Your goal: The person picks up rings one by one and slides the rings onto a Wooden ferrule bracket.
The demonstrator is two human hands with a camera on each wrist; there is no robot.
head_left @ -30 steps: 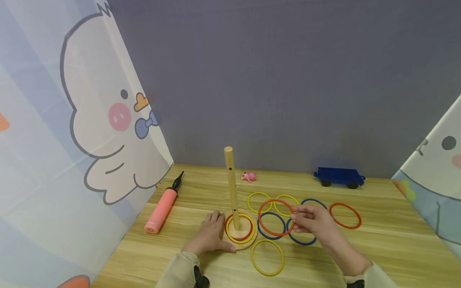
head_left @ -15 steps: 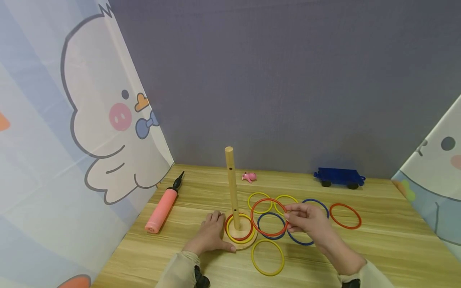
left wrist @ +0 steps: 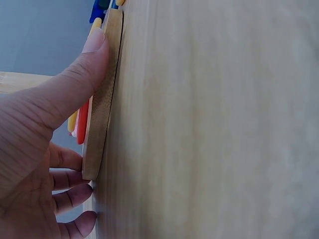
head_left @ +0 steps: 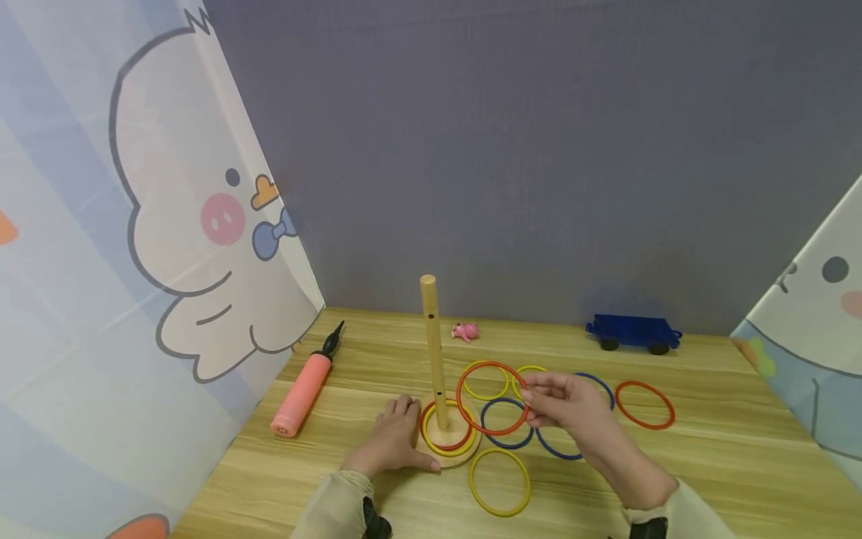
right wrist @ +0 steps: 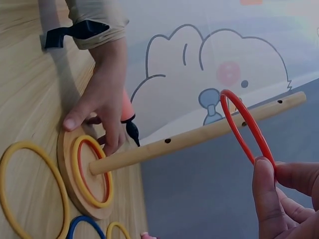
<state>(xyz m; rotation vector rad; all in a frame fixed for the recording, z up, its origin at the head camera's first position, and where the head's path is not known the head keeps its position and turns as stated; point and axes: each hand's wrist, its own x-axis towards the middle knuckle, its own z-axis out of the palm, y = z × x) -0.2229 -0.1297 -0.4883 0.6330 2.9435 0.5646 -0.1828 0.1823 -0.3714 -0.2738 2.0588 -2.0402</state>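
A wooden peg stand has an upright post on a round base. Around the foot of the post lie a yellow ring and a red one. My left hand grips the base at its left edge, thumb at the near rim and fingers along the far side. Between thumb and fingertips, my right hand pinches another red ring. That ring is raised and tilted just right of the post, below its top; in the right wrist view it overlaps the post's upper part.
Several yellow and blue rings lie right of the stand, one yellow ring nearest me. A red ring lies farther right. Behind are a pink animal figure and a blue wagon. A pink hand pump lies left.
My right hand has carried the red ring left toward the post and slightly up. My left hand has stayed on the base.
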